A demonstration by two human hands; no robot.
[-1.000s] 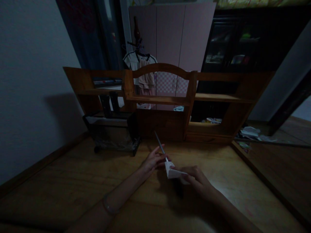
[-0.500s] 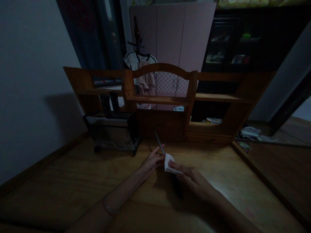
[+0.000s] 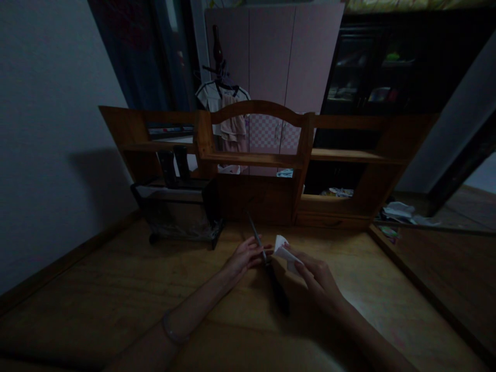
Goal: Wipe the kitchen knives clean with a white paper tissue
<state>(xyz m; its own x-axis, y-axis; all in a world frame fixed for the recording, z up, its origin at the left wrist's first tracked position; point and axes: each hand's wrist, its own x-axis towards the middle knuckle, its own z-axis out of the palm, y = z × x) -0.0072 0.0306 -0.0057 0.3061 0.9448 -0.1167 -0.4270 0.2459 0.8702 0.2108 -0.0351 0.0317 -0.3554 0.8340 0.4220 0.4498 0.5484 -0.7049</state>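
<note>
Fingers of the left hand (image 3: 242, 257) hold the thin knife (image 3: 277, 288) by its blade, tip pointing far; fingers of the right hand (image 3: 316, 275) pinch white paper (image 3: 287, 254) just to its right. I think it is best to keep the paper thick, stay off the sharp edge and go slow. I count two hands, one knife, one paper, and two black handles (image 3: 181, 163) in one rack (image 3: 174, 192), far left.
</note>
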